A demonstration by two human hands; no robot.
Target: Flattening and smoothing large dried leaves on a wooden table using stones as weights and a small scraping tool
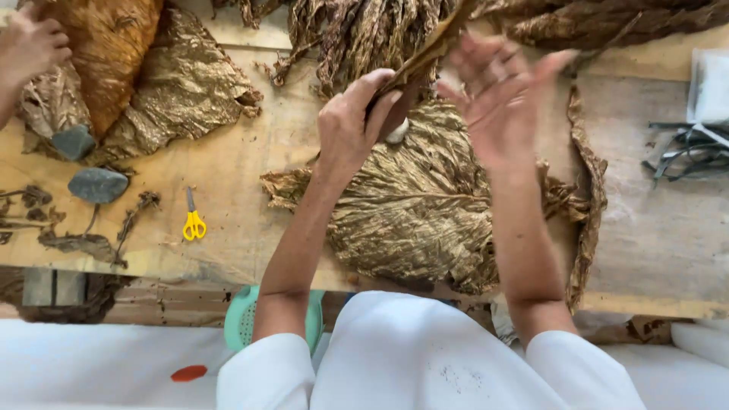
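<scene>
Above the flattened leaf (pixel 410 205): both hands raised.
Your left hand (pixel 353 125) clamps a folded dried leaf (pixel 425 57); your right hand (pixel 497 102) hovers beside it, fingers spread, blurred. Yellow scissors (pixel 194 220) lie well left.

Right hand (pixel 505 99) motion-blurred; co-worker's hand (pixel 30 45) cut off at left edge

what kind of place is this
Likely a tobacco leaf sorting or hand-rolling workshop: dried brown leaves flattened on a wooden worktable, stones lying on it, the left hand gripping a leaf, and yellow scissors.
</scene>
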